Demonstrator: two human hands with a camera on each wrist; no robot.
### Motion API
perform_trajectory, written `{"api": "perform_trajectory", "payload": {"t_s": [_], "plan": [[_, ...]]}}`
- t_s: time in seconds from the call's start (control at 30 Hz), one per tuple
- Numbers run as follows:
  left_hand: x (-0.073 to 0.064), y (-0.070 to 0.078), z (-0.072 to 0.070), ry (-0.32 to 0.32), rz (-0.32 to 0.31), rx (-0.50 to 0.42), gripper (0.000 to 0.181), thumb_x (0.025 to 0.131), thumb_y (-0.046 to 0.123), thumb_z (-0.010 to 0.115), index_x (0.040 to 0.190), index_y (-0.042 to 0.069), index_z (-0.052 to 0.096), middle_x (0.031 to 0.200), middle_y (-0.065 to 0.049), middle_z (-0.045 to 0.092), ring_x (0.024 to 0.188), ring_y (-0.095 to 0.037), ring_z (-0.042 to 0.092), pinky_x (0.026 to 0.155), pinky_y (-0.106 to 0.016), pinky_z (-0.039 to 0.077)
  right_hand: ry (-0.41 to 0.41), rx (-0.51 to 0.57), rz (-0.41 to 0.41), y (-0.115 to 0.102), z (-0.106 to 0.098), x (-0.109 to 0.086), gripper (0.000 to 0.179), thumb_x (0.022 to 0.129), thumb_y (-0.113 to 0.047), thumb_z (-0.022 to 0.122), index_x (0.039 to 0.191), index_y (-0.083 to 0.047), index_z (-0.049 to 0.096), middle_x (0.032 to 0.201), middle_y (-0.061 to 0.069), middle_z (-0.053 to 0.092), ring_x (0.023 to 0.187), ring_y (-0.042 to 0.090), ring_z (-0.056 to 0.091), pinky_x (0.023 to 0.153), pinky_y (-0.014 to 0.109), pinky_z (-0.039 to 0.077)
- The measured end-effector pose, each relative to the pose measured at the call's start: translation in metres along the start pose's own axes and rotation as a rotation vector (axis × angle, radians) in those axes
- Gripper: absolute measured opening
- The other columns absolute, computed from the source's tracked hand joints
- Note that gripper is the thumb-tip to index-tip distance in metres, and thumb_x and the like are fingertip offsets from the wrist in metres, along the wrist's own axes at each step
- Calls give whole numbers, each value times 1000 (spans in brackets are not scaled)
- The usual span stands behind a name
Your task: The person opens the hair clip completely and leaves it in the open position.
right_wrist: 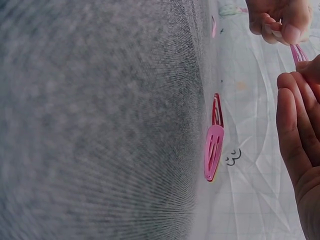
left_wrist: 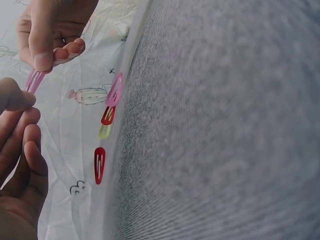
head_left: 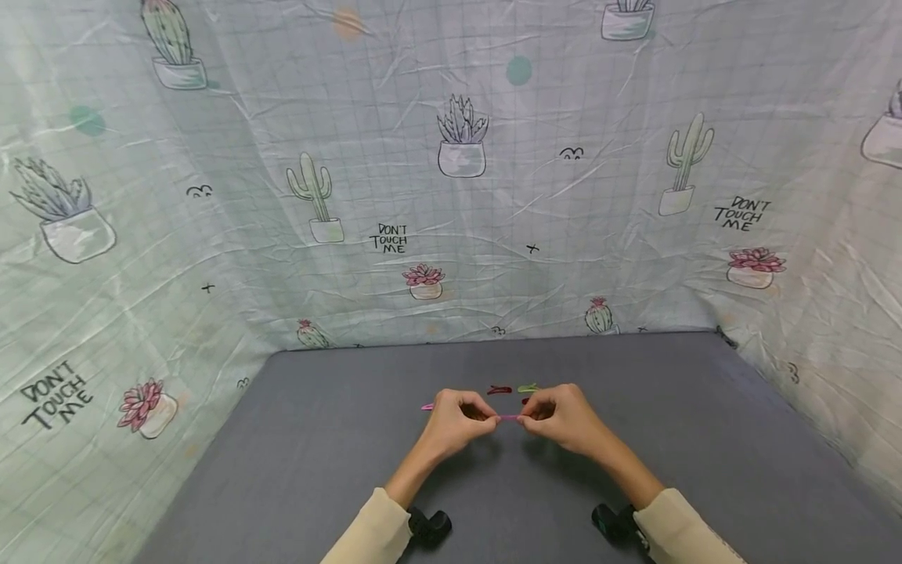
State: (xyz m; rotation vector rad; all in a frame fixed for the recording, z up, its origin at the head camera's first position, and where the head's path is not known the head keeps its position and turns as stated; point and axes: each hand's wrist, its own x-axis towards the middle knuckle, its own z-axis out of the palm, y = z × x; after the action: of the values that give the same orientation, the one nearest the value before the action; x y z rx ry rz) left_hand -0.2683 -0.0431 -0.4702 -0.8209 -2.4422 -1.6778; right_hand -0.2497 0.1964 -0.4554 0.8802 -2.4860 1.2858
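Note:
A pink snap hair clip (head_left: pixel 509 417) is held level above the grey table, between my two hands. My left hand (head_left: pixel 460 421) pinches one end of it with thumb and finger. Its other end is pinched the same way by my right hand (head_left: pixel 564 419). In the left wrist view the slotted body of this clip (left_wrist: pixel 35 81) shows between the two sets of fingertips, and the ends are covered. The right wrist view also shows the held clip (right_wrist: pixel 298 54) between both hands.
Behind the hands lie a dark red clip (head_left: pixel 499 389), a green clip (head_left: pixel 527 388) and another red one (head_left: pixel 525 400), partly hidden. A pink clip (head_left: pixel 427 407) lies left of my left hand. Another pink clip (right_wrist: pixel 214 152) shows in the right wrist view. Patterned cloth (head_left: pixel 493 298) encloses the table.

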Motion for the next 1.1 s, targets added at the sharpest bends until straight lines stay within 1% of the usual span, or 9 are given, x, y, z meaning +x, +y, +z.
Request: {"api": "perform_trajectory", "payload": {"t_s": [0.13, 0.3, 0.47, 0.53, 0.63, 0.77, 0.83, 0.93, 1.1], "plan": [[-1, 0, 4, 20, -6, -7, 5, 83, 8, 82, 79, 9, 81, 76, -6, 76, 58, -4, 62, 57, -22, 51, 17, 1, -7, 0, 0, -1, 11, 85, -3, 80, 80, -13, 79, 72, -2, 73, 59, -1, 58, 55, 25, 53], [-3, 4, 6, 32, -24, 13, 9, 83, 2, 80, 79, 10, 81, 76, -8, 77, 59, -3, 61, 58, -20, 50, -2, 11, -10, 0, 0, -3, 11, 84, -1, 79, 80, -11, 78, 72, -3, 72, 58, -2, 55, 54, 24, 51], [-5, 11, 8, 31, -42, 15, 7, 84, -1, 78, 78, 2, 79, 76, -14, 76, 59, -3, 60, 58, -19, 49, -8, 20, -28, 0, 0, -4, 15, 83, 0, 79, 78, -14, 77, 71, -2, 71, 57, -2, 53, 52, 24, 50], [-5, 12, 9, 40, -43, 15, 7, 84, 0, 78, 78, 2, 79, 76, -13, 76, 59, -3, 61, 58, -19, 49, -9, 24, -36, 0, -1, -5, 16, 83, 1, 79, 77, -14, 77, 71, -2, 71, 57, -3, 53, 52, 23, 49], [-6, 12, 10, 56, -38, 12, 7, 85, 4, 79, 78, 2, 79, 77, -10, 77, 61, -2, 62, 59, -20, 51, -16, 31, -45, -1, -1, -5, 17, 83, 1, 78, 76, -15, 76, 70, -2, 71, 56, -3, 53, 51, 23, 49], [-6, 7, 10, 55, -22, -8, 5, 84, 7, 81, 79, 8, 81, 77, -5, 77, 62, -4, 64, 61, -21, 53, -28, 42, -50, -1, -2, -5, 17, 84, 1, 78, 76, -13, 76, 69, -1, 70, 56, -3, 52, 51, 23, 48], [-5, 5, 10, 51, -13, -15, 7, 83, 6, 82, 79, 12, 81, 77, -4, 77, 63, -5, 65, 62, -22, 54, -30, 42, -53, -1, -2, -5, 16, 84, 1, 77, 75, -13, 76, 69, -1, 70, 55, -3, 52, 51, 23, 48], [-4, 2, 10, 49, 0, -2, 12, 82, 5, 82, 79, 17, 82, 76, -3, 77, 64, -5, 66, 62, -22, 55, -28, 37, -51, 0, -2, -5, 17, 84, 1, 77, 75, -13, 76, 69, -2, 70, 55, -3, 51, 50, 23, 47], [-4, 1, 10, 55, 9, 43, 12, 83, 7, 82, 79, 18, 82, 75, -2, 77, 63, -5, 67, 62, -22, 55, -21, 32, -50, 2, 0, -5, 17, 83, 2, 77, 75, -12, 76, 69, -2, 70, 54, -4, 50, 50, 22, 46]]}}
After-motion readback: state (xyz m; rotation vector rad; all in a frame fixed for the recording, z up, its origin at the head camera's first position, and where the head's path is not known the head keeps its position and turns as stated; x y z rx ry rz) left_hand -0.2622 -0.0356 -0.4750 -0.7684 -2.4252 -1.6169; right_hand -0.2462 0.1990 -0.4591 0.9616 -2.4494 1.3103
